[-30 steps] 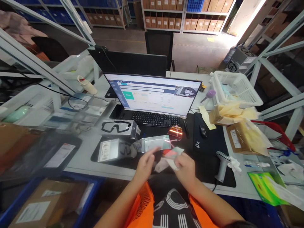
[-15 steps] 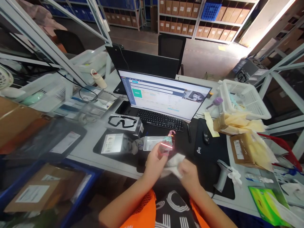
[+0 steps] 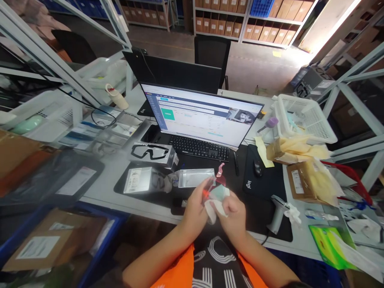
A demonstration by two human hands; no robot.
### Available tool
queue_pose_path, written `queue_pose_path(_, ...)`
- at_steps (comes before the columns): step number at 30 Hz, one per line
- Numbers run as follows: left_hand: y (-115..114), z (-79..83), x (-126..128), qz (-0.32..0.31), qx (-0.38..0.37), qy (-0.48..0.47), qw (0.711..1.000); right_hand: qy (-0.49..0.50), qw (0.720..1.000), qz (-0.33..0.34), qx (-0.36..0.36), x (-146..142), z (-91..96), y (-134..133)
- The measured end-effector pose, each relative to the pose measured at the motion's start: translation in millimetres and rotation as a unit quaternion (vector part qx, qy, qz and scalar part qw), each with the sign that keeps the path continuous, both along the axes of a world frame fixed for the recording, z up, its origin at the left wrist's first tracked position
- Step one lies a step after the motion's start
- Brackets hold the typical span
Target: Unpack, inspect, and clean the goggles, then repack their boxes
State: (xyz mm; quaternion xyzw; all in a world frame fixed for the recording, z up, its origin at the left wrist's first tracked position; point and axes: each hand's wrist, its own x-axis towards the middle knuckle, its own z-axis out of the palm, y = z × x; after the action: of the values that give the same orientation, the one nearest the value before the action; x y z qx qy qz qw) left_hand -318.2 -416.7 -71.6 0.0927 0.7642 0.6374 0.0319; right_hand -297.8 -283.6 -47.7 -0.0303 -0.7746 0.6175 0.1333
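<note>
My left hand (image 3: pixel 194 206) is closed on pink-framed glasses (image 3: pixel 220 171) whose curved temple points up and away from me. Red shows at my left fingertips. A white wipe (image 3: pixel 213 208) is pinched in my right hand (image 3: pixel 235 212) and pressed against the lens area, covering much of the glasses. Just beyond my hands lies an open silver box tray (image 3: pixel 196 179). Left of it are a grey cloth pouch (image 3: pixel 171 181) and a silver box (image 3: pixel 138 180) with a white label. Behind these stands a glasses box (image 3: pixel 153 154) printed with black glasses.
A monitor (image 3: pixel 199 114) and keyboard (image 3: pixel 199 149) stand ahead. Rightward are a pen (image 3: pixel 236 164), a mouse (image 3: pixel 257 169), a barcode scanner (image 3: pixel 276 216), a green wipes pack (image 3: pixel 328 246) and a white basket (image 3: pixel 309 118). A blue crate (image 3: pixel 115 224) holding packages sits at lower left.
My right hand has brought the wipe up onto the glasses, and both hands are now close together. The glasses have shifted toward me, off the tray. The camera view has shifted slightly.
</note>
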Motion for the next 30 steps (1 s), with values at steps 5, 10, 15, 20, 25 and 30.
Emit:
queue_pose_path(5, -7.5, 4.2, -2.3, -0.066, -0.074, 0.058, 0.993, -0.112, 0.983, 0.002, -0.144, -7.2, 1.5, 9.9)
queue_pose_path(10, -12.6, 6.1, -6.7, -0.142, -0.119, 0.147, 0.972, -0.169, 0.928, -0.044, -0.329, -30.2, 9.3, 27.7)
queue_pose_path(15, -11.5, 1.7, -7.8, -0.119, -0.116, 0.14, 0.976, -0.139, 0.956, -0.084, -0.243, -18.2, 3.9, 16.3)
queue_pose_path(20, -10.4, -4.3, -3.3, -0.068, -0.111, 0.078, 0.988, -0.122, 0.985, -0.042, -0.111, -1.6, -3.4, 4.2)
queue_pose_path(25, -21.0, -3.7, -7.2, -0.149, -0.113, 0.165, 0.968, -0.195, 0.926, -0.037, -0.322, -28.7, 0.1, 22.2)
queue_pose_path(30, -24.6, -6.9, -7.8, -0.125, -0.127, 0.124, 0.976, -0.145, 0.966, -0.085, -0.195, -16.9, -3.8, 10.2)
